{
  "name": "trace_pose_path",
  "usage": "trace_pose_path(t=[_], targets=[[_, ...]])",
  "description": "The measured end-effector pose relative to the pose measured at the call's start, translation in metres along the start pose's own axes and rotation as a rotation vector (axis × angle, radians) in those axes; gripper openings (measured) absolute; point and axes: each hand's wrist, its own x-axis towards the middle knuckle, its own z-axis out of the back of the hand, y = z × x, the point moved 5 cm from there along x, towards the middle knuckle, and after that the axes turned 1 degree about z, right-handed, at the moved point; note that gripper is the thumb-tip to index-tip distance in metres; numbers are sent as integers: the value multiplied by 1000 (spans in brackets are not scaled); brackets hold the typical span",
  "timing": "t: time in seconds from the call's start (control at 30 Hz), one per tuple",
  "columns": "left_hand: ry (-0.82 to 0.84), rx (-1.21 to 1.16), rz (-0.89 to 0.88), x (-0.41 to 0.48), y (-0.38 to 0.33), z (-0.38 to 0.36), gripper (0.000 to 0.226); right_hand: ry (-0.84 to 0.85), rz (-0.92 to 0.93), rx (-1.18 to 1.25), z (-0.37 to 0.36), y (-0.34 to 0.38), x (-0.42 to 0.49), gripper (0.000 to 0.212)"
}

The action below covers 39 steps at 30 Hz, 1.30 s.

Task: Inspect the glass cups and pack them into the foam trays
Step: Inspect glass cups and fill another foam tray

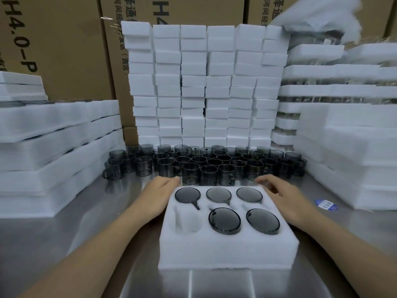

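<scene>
Flanking the foam tray (pixel 227 248) on the steel tabletop (pixel 71 239), both hands rest at its far corners. Left hand (pixel 158 193): grip slack, fingers extended along the tray's far-left edge and touching the foam, holding nothing. Right hand (pixel 279 196): grip likewise apart, fingers spread over the far-right corner, nothing clasped.

Tray contents: five smoked glass cups (pixel 224 220) seated in their wells, three in the far row, two in the near row; the near-left well (pixel 189 220) stands vacant.

Loose cups (pixel 206 164) stand massed just beyond the tray's far edge, near the fingertips. Stacked foam blocks (pixel 204 82) wall the rear; foam tray stacks (pixel 49 147) crowd the left and right margins. Bare steel lies either side of the tray and at its near edge.
</scene>
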Motion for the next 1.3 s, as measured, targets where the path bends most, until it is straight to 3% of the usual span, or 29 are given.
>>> trace_pose_path(t=[0.17, 0.23, 0.5, 0.8, 1.07, 1.2, 1.3], targets=[[-34, 19, -10, 2, 1, -1, 56, 55, 58, -264, -10, -8, 22, 72], [-34, 13, -8, 3, 2, -1, 54, 50, 54, -305, -13, -10, 30, 82], [-37, 19, -18, 7, 2, -2, 51, -8, 4, -409, -14, -16, 47, 66], [-44, 20, -20, 9, 7, -2, 53, -110, 3, -361, -8, -14, 44, 25], [-36, 25, -7, 5, 3, -1, 50, -191, -34, -393, -2, -5, 34, 29], [-125, -77, 99, -7, 6, 7, 50, -195, -32, -433, 3, 3, 13, 28], [-325, -245, 246, -22, 8, 19, 34, -182, -67, -371, 5, 4, -7, 25]])
